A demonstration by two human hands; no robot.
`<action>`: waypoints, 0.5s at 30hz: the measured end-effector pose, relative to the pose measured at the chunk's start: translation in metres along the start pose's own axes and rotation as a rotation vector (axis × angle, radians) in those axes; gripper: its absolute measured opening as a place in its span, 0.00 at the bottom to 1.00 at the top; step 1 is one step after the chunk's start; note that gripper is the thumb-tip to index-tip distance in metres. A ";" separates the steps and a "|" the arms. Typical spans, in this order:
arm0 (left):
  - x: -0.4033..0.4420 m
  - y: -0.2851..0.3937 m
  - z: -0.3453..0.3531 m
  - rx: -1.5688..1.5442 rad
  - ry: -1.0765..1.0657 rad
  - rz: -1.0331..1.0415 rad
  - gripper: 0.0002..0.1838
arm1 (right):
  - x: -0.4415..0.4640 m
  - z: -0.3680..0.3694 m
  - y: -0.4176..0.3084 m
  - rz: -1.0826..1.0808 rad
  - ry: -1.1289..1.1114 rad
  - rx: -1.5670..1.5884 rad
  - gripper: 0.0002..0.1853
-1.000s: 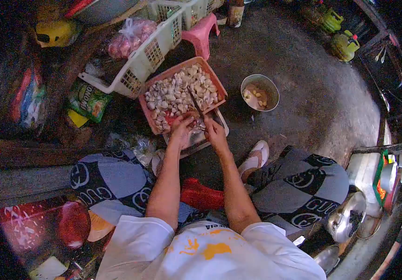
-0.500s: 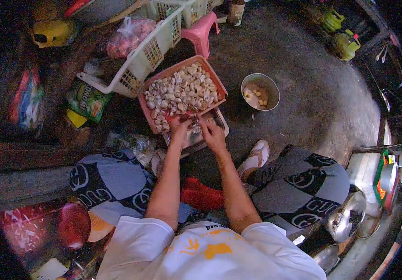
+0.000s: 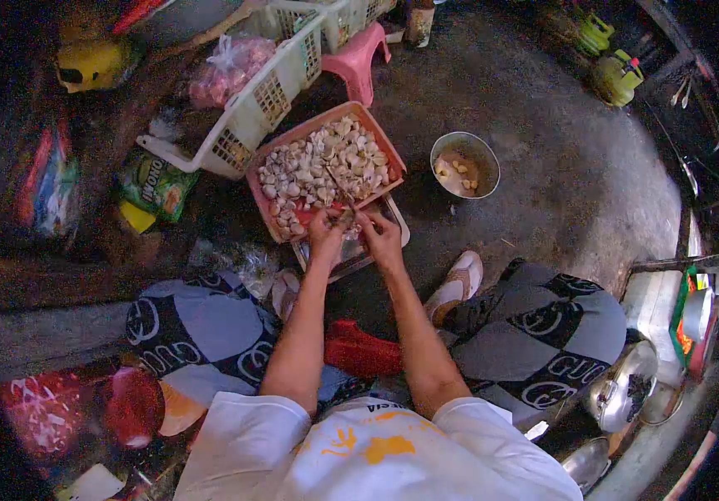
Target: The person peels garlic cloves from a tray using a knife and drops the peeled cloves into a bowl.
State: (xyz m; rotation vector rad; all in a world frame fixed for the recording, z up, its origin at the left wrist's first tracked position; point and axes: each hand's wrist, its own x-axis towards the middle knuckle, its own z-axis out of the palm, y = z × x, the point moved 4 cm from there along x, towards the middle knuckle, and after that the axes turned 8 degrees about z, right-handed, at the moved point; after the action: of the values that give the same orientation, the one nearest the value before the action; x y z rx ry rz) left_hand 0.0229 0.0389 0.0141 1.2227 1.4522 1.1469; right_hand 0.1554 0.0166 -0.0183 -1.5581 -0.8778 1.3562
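Note:
Garlic cloves (image 3: 326, 159) fill much of a pink-orange plastic tray (image 3: 390, 144) on the floor ahead of me. Over its near edge, my left hand (image 3: 326, 234) and my right hand (image 3: 381, 238) meet with fingers pinched together. A thin knife (image 3: 338, 184) points up and left from between them over the cloves; its handle end appears to be in my right hand. What my left fingers pinch is small and hidden. Beneath my hands lies a second, lighter tray (image 3: 403, 224), partly covered by the upper one. A metal bowl (image 3: 493, 159) with pale cloves and liquid stands to the right.
White plastic crates (image 3: 242, 125) stand at upper left, one holding a pink-filled bag (image 3: 234, 71). A pink stool (image 3: 359, 63) is behind the tray. Green gas cylinders (image 3: 618, 79) stand far right. A lidded metal pot (image 3: 626, 384) sits by my right knee.
The knife blade now shows clearly, pointing up and left over the cloves. My hands have shifted slightly and remain close together.

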 end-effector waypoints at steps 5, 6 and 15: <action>0.010 -0.010 0.000 -0.071 -0.130 0.129 0.12 | -0.008 -0.001 -0.008 0.236 -0.061 0.447 0.12; 0.012 -0.011 0.000 -0.002 -0.134 0.242 0.13 | -0.009 -0.001 -0.009 0.256 -0.095 0.529 0.12; -0.007 -0.006 0.016 0.724 -0.107 0.597 0.15 | -0.006 0.000 -0.010 0.159 -0.036 0.255 0.14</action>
State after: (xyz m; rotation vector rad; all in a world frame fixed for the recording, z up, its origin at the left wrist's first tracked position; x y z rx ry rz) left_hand 0.0386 0.0334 0.0058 2.2979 1.5140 0.9060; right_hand 0.1548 0.0146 -0.0069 -1.4318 -0.5844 1.5483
